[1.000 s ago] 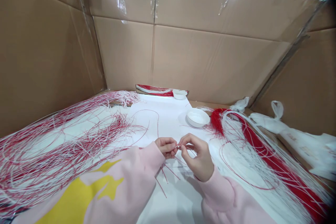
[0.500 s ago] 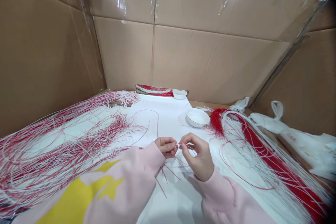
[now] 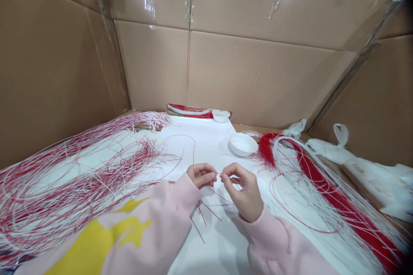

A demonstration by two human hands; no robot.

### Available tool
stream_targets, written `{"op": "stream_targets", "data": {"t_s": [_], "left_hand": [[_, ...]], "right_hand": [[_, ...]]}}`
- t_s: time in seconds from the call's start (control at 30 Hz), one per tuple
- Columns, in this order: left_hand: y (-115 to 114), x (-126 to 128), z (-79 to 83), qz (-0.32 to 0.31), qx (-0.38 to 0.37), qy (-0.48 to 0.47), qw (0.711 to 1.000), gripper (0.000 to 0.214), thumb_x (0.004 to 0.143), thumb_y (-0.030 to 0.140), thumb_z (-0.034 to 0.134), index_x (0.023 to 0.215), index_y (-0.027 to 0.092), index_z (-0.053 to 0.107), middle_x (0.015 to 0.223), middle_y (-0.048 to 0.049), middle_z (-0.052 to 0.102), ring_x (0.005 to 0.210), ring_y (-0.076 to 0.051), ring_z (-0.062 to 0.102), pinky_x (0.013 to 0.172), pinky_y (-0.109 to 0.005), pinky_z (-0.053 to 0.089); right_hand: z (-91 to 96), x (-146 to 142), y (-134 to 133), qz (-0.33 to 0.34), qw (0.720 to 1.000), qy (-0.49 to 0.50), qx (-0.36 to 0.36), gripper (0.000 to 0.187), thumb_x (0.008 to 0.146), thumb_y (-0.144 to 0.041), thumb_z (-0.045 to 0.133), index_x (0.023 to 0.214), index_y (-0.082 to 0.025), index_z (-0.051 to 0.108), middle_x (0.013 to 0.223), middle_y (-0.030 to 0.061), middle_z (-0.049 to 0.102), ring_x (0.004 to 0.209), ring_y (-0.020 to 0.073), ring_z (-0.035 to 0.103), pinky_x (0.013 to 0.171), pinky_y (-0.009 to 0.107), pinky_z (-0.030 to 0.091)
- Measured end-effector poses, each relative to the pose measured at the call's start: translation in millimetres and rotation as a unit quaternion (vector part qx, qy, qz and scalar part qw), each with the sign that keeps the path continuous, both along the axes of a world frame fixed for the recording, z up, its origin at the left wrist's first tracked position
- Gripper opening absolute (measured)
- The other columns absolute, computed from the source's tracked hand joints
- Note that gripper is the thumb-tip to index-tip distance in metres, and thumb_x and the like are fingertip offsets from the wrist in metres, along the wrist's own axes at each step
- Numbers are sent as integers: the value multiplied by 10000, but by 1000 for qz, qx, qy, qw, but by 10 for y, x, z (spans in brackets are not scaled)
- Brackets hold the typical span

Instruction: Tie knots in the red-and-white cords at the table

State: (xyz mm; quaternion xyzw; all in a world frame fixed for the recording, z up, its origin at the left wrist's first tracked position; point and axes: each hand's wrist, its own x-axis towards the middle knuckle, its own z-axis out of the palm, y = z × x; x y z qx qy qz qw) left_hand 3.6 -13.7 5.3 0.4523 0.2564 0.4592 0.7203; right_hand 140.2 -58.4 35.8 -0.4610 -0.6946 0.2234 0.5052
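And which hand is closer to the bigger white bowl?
The right hand. It is in front of the bigger white bowl; the left hand is farther away, in front and to its left.

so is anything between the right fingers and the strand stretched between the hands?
Nothing visible. The right hand pinches the strand directly, opposite the left hand. The nearer white bowl sits beyond the right hand, outside that gap.
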Motion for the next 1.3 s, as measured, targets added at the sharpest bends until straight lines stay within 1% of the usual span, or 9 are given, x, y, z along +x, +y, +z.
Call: {"op": "stream_targets", "data": {"t_s": [0.1,0.17,0.43,0.67,0.77,0.87,1.0,1.13,1.3], "left_hand": [[-37,2,35,3,49,26,998,254,517,264,724,646,95,585,542,-3,567,483,-72,512,504,-190,414],[-55,4,48,11,63,37,997,246,519,257,722,632,96,573,550,-1,562,499,-76,517,512,-194,421],[-45,10,37,32,70,71,995,265,514,294,717,604,105,554,557,-4,556,523,-91,524,535,-213,426],[-59,1,84,52,75,68,994,233,523,262,714,597,104,560,537,2,558,517,-80,521,518,-189,412],[-28,4,49,36,53,32,997,246,517,265,722,608,107,556,540,-4,580,501,-82,528,518,-195,419],[12,2,2,19,-3,-16,1000,274,504,270,734,631,111,550,552,-6,596,477,-70,527,510,-187,422],[34,-13,-34,-17,-63,-73,995,283,494,233,747,664,117,552,597,-1,604,512,-57,541,536,-168,435],[31,-19,-36,-37,-79,-104,991,283,484,200,755,669,121,556,606,11,598,518,-45,541,540,-148,437],[34,-16,-42,-49,-73,-114,990,265,495,186,751,662,119,557,618,7,605,521,-45,547,540,-145,443]], "right_hand": [[-11,-2,7,7,1000,-17,-10,66,732,-152,484,667,-163,489,635,-1,531,603,110,530,533,205,453],[-16,-2,10,13,999,-25,-16,68,731,-152,483,665,-164,491,635,-1,535,606,110,535,538,207,458],[-5,-9,11,22,999,-30,-4,69,733,-159,482,666,-166,490,645,2,540,616,113,537,548,212,466],[-10,-4,1,11,999,-30,0,59,735,-156,484,679,-164,501,649,4,547,621,113,540,551,216,473],[-2,1,2,-1,1000,-14,13,47,738,-143,476,702,-169,489,682,10,550,646,117,541,554,219,476],[9,6,1,-8,999,7,30,52,736,-123,464,719,-172,470,737,24,551,692,125,543,568,226,482],[7,-2,-11,9,999,9,38,72,720,-100,464,719,-172,464,739,27,542,694,127,545,560,228,490],[-7,-16,-20,24,999,10,38,82,711,-91,461,715,-172,466,734,26,539,687,126,551,553,227,495],[-8,-20,-20,24,999,13,39,89,708,-84,461,718,-172,464,736,25,540,684,125,556,555,228,498]]}}
